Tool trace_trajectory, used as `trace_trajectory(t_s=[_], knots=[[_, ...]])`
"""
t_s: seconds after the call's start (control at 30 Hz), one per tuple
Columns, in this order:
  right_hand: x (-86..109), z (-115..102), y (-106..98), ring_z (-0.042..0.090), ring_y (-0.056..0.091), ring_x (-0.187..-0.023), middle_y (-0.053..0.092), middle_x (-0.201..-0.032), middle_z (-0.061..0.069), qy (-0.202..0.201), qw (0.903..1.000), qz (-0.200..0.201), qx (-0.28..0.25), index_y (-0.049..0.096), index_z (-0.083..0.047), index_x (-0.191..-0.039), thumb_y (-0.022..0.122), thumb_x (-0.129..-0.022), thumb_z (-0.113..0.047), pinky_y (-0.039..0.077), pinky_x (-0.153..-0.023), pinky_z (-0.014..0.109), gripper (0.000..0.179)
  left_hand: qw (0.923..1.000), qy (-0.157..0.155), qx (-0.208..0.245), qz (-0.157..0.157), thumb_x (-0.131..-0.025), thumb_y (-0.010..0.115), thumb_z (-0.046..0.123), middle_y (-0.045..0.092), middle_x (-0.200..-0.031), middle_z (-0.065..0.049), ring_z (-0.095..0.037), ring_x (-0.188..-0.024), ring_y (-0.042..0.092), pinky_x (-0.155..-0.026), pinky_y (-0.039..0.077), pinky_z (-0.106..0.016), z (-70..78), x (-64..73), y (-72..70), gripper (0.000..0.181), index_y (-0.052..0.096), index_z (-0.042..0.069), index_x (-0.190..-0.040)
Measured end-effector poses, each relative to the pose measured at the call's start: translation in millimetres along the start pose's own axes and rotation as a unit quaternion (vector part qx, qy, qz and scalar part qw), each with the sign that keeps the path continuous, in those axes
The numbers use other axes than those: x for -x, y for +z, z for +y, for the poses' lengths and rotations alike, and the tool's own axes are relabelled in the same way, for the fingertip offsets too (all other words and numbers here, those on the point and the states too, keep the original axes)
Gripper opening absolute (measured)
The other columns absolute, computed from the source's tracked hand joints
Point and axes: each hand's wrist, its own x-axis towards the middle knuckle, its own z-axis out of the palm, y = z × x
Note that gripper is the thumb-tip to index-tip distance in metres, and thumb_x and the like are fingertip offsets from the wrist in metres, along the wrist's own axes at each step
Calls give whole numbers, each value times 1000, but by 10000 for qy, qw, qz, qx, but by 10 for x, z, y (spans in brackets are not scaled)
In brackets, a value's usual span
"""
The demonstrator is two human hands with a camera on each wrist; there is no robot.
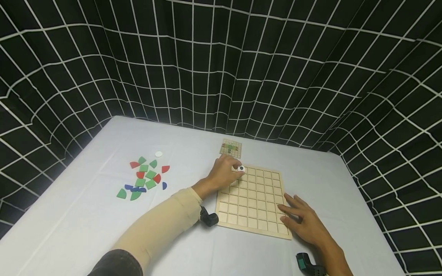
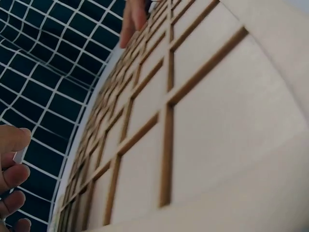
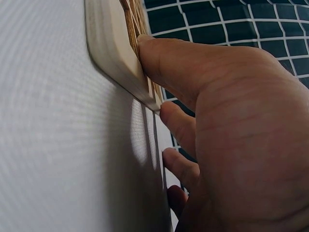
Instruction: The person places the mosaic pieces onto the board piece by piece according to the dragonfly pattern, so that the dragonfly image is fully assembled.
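A square wooden grid board (image 1: 253, 202) lies on the white-covered table. Over the far left part of it my left hand (image 1: 223, 174) pinches a white disc (image 1: 241, 168) with a black dot between thumb and finger. In the left wrist view the edge of this disc (image 2: 19, 155) shows between the fingertips. My right hand (image 1: 304, 220) rests at the right edge of the board, its fingers loosely spread. The right wrist view shows the thumb (image 3: 169, 63) touching the board's corner (image 3: 116, 48).
A small pattern card (image 1: 231, 148) with a coloured figure lies beyond the board. To the left are scattered green squares (image 1: 150, 184), red quarter pieces (image 1: 165, 169), blue half-round pieces (image 1: 164, 186) and a white disc (image 1: 159, 154). A black, white-gridded curtain (image 1: 207, 76) surrounds the table.
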Motion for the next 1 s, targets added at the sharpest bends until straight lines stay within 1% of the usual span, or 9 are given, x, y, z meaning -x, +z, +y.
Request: trace_trajectory(t_s=[0.1,0.23,0.33,0.5,0.63,0.83,1.0], knots=[[-1,0,-10,46,25,-139,43,-148,9,-11,10000,-7,10,70,-19,-117,70,-85,-37,19,-101,73,37,9998,-109,-111,-119,-82,74,27,66,-91,-1,-15,-92,53,-80,43,-33,-5,-32,75,28,73,9,-103],[-8,-3,-7,46,25,-139,43,-148,9,-8,10000,6,65,70,-18,-117,70,-84,-38,19,-102,73,38,9987,-185,-364,-291,-83,73,30,66,-92,0,-15,-91,51,-81,41,-33,-42,-47,157,28,73,11,-103],[-7,-8,-4,46,25,-139,43,-148,10,8,10000,-1,62,70,-18,-117,70,-84,-39,19,-102,72,38,9974,-269,-528,-419,-83,73,33,64,-95,0,-16,-92,49,-82,39,-34,-75,-46,205,28,74,14,-104],[-8,-2,-2,46,26,-139,44,-148,9,40,10000,26,60,70,-18,-116,70,-84,-39,19,-102,72,38,9948,-458,-690,-590,-82,73,37,59,-101,1,-16,-94,44,-81,34,-32,-108,-43,272,29,74,19,-105],[-20,5,11,45,26,-139,44,-148,9,58,9999,28,122,70,-19,-116,70,-84,-41,19,-103,72,39,9934,-522,-779,-655,-82,73,38,56,-105,1,-16,-95,41,-80,31,-31,-114,-34,278,31,74,20,-107],[-23,12,11,45,26,-139,43,-148,9,94,9998,17,162,70,-19,-116,70,-83,-41,19,-103,71,39,9915,-527,-913,-762,-83,72,38,54,-109,0,-17,-96,40,-80,30,-30,-96,-44,268,34,72,19,-111],[-14,12,9,45,26,-139,43,-148,9,86,9998,26,192,70,-19,-116,71,-83,-40,19,-104,71,39,9923,-581,-798,-750,-83,72,37,54,-108,-1,-17,-96,40,-80,31,-30,-98,-33,276,35,72,17,-112]])
